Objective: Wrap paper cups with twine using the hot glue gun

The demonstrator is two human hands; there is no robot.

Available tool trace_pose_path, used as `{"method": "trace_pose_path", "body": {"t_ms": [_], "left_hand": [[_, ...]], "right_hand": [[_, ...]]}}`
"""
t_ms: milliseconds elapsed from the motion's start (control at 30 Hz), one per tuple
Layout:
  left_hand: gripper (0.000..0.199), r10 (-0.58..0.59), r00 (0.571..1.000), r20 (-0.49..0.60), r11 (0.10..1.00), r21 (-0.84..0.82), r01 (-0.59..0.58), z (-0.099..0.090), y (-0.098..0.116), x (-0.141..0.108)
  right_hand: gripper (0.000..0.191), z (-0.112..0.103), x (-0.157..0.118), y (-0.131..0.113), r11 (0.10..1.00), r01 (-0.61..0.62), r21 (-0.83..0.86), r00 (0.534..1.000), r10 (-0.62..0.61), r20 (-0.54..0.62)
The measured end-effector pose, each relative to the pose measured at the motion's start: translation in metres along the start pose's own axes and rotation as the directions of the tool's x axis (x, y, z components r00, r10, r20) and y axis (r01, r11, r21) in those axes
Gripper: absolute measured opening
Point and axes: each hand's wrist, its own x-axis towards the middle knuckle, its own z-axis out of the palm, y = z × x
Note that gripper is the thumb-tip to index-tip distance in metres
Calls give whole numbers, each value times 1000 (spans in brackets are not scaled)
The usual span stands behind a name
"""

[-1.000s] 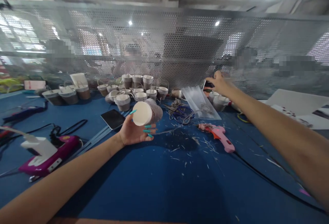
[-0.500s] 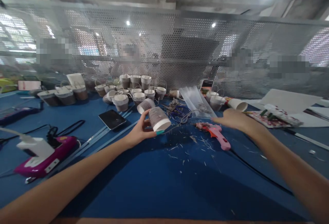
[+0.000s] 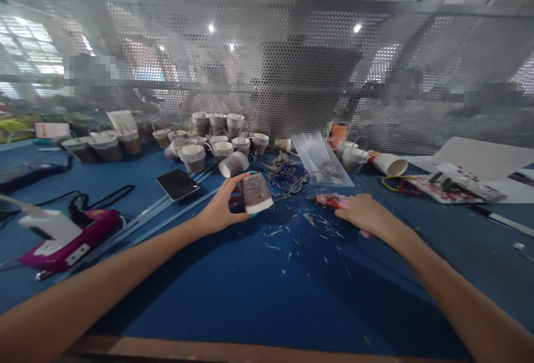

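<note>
A small paper cup (image 3: pixel 256 190) wrapped in brown-grey material with a white rim is tilted in my left hand (image 3: pixel 219 208), thumb below and fingers behind it. My right hand (image 3: pixel 367 214) is closed over the handle of a pink hot glue gun (image 3: pixel 331 200) lying on the blue table. The gun's nozzle points left toward the cup; my fingers hide most of its grip. Just behind my left hand, another wrapped cup (image 3: pixel 233 164) lies on its side. A tangle of cord (image 3: pixel 283 163) and blue-handled scissors (image 3: pixel 287 180) lie between and beyond my hands.
Several wrapped cups with handles (image 3: pixel 194 157) stand at the back left. A black phone (image 3: pixel 178 185) and a purple power strip (image 3: pixel 89 235) lie left. Clear plastic bags (image 3: pixel 321 157) lie at the back, a patterned packet (image 3: pixel 446 188) right. Thin scraps (image 3: pixel 292 240) litter the table. A perforated screen (image 3: pixel 308 74) rises behind.
My right hand has moved down and left from near the plastic bags onto the glue gun. The cup in my left hand has turned slightly, and the view has shifted a little.
</note>
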Motion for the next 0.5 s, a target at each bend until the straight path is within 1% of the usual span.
{"method": "trace_pose_path", "body": {"t_ms": [100, 167, 267, 333, 400, 433, 500], "left_hand": [[85, -70, 997, 35, 997, -40, 71, 1, 4, 0], [85, -101, 994, 40, 989, -102, 104, 1, 6, 0], [84, -105, 994, 30, 973, -204, 109, 1, 7, 0], [81, -104, 994, 17, 970, -221, 106, 1, 4, 0], [78, -99, 995, 5, 980, -173, 98, 0, 1, 0], [78, -84, 996, -4, 990, -118, 83, 0, -1, 0], [78, -34, 999, -34, 998, 45, 35, -2, -3, 0]], "right_hand": [[20, -9, -6, -9, 998, -22, -52, 1000, 22, 11], [23, -15, -12, -18, 998, -20, -53, 1000, 19, -25], [33, -20, -20, -34, 997, -74, 12, 993, 74, -96], [37, -20, -26, -43, 989, -110, 98, 986, 121, -116], [36, -18, -30, -50, 975, -118, 186, 985, 139, -104], [35, -17, -32, -53, 971, -115, 212, 986, 138, -99], [35, -15, -35, -56, 972, -97, 216, 987, 122, -107]]}}
